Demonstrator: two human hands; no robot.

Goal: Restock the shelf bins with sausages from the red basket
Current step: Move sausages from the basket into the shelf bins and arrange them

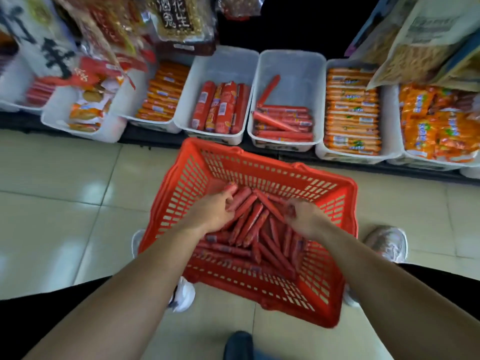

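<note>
down in the red basket [181,183] on the tiled floor, just in front of the row of white shelf bins, with both hands among a loose pile of thin red sausages [249,227]. at the pile's far left corner, grips one sausage with the curled fingers of the left hand [215,209], rounded tip poking out past the knuckles. across a fan of sausages lying between the two hands, seems to pinch the end of another with the bent fingers of the right hand [306,219], blurred there. up on the shelf, from the left: big black brush characters on a white hanging pack [52,53], cut off, not readable whole; a peanut bag [176,19] marked 酒鬼花生 in pale letters on black; a bin of thick red sausages [220,107] with small white label patches, print too blurred to read; next to it a half-filled bin [288,63] of thin red sausages matching the basket's; then orange-wrapped sticks [350,118] with blue and green logos, unreadable; far right, a hanging pack [431,27] with grey print, also illegible.
</note>
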